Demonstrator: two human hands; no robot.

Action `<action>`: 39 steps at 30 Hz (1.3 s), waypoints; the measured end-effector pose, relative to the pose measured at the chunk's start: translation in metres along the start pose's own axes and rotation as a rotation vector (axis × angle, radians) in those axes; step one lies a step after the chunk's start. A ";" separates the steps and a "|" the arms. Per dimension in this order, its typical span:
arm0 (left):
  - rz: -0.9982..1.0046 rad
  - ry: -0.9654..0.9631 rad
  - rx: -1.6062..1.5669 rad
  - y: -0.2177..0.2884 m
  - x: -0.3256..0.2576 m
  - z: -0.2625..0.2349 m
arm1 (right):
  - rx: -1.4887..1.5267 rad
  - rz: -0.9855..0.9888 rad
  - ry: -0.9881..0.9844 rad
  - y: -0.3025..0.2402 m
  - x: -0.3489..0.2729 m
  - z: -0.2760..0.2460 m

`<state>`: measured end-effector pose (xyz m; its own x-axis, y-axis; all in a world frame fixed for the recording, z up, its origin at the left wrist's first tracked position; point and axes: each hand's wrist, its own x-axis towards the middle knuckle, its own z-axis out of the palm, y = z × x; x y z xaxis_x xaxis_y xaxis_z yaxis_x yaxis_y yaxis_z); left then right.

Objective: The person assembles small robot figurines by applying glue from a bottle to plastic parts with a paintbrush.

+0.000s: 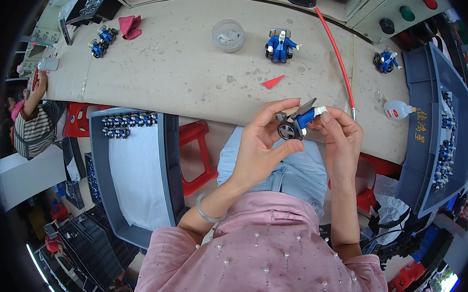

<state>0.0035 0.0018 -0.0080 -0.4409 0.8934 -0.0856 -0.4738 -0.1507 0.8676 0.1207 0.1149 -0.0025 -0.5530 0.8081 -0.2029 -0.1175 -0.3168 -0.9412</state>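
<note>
Over my lap, at the table's near edge, both hands hold one toy figurine (305,119) in a blue suit, seated in a small black wheelchair and tilted to the right. My left hand (265,139) grips the wheelchair by its wheel and back, thumb below and fingers above. The thumb and fingers of my right hand (342,132) pinch the figurine's white upper end; its exact shape is partly hidden by the fingertips. Beyond my hands, a similar wheelchair figurine (280,48) sits upright on the table, with a red triangular piece (273,82) lying nearer.
A clear tub (228,36), a red rod (336,53), a pink cloth (130,27) and more figurines (101,42) are on the table (187,58). A bottle (397,110) lies near the right crate (429,130). The left crate (172,165) holds rows of figurines. Another person (37,130) is at far left.
</note>
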 end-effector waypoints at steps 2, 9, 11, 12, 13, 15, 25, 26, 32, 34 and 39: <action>0.061 0.060 0.038 -0.003 0.000 0.000 | -0.017 0.016 -0.008 0.000 0.001 0.001; -0.021 0.004 0.011 0.005 -0.002 -0.001 | -0.050 0.026 -0.021 -0.002 0.000 0.001; -0.072 0.017 -0.023 0.007 -0.002 -0.001 | -0.079 0.030 -0.015 -0.003 0.000 0.000; -0.071 0.019 -0.023 0.006 -0.002 0.000 | -0.079 0.030 -0.017 -0.004 -0.001 0.001; -0.040 0.038 -0.056 0.005 -0.001 0.001 | -0.082 0.015 -0.018 -0.004 -0.002 0.002; -0.009 0.058 -0.090 0.002 0.000 0.000 | -0.086 0.000 -0.019 -0.006 -0.003 0.003; -0.178 -0.028 -0.248 -0.002 -0.001 -0.010 | -0.151 -0.072 -0.016 -0.012 -0.007 0.004; -0.187 -0.033 -0.267 -0.002 -0.001 -0.010 | -0.158 -0.070 -0.012 -0.012 -0.007 0.004; -0.113 0.005 -0.189 -0.002 -0.001 -0.008 | -0.185 -0.062 -0.001 -0.011 -0.008 0.005; 0.025 0.033 -0.067 -0.003 0.001 -0.007 | -0.243 -0.094 0.010 -0.011 -0.007 0.006; 0.275 0.133 0.287 -0.002 0.001 -0.005 | -0.343 -0.243 0.006 -0.013 -0.007 0.007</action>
<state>0.0000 0.0013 -0.0122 -0.6248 0.7712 0.1219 -0.1012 -0.2347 0.9668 0.1204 0.1102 0.0125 -0.5381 0.8421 0.0358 0.0377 0.0665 -0.9971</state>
